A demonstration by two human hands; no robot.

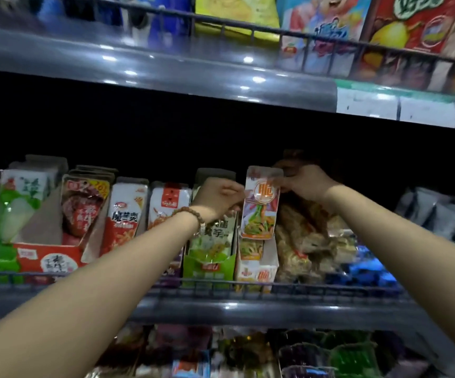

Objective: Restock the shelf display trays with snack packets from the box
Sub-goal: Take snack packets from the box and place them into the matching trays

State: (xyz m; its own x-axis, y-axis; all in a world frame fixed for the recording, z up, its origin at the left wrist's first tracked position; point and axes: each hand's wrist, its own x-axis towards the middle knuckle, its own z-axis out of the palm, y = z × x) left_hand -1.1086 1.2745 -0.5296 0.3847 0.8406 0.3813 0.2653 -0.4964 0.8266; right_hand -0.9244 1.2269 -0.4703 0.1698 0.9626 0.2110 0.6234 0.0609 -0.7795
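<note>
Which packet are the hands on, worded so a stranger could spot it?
On the middle shelf, a row of trays stands behind the wire rail. Over the white tray, right of the green tray, the left hand and right hand pinch the packet. It alone is in hand, with a round orange badge under a clear top.

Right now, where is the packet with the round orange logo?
Head view, centre of the middle shelf: the packet is held by the left hand and right hand, above the white-orange tray, right of the green tray.

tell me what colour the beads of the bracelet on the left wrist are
Brown, wood-like beads; the bracelet shows best in the head view.
</note>
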